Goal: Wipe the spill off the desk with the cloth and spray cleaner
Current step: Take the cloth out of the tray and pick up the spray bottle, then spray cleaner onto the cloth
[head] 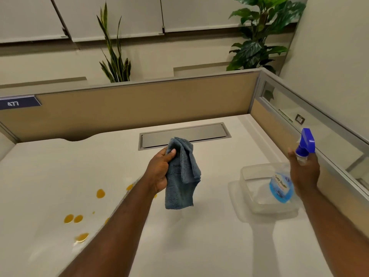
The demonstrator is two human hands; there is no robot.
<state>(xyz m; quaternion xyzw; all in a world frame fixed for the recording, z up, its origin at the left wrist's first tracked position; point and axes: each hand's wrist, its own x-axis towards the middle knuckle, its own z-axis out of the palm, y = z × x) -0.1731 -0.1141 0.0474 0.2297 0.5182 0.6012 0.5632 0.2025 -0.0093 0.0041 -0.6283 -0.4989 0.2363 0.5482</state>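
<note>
My left hand [159,170] holds a grey-blue cloth [180,180] bunched at its top, raised above the middle of the white desk [199,246]; the cloth hangs down loose. My right hand [304,174] grips a clear spray bottle [281,188] with a blue label and a blue trigger head, held up over the desk's right side. The spill [78,218] is several orange-yellow drops and blotches on the desk at the lower left, partly hidden under my left forearm.
A clear plastic container [255,188] stands on the desk under the bottle. A grey cable flap [183,134] is set into the desk at the back. Tan partition walls [139,108] close the back and right sides. Plants stand behind them.
</note>
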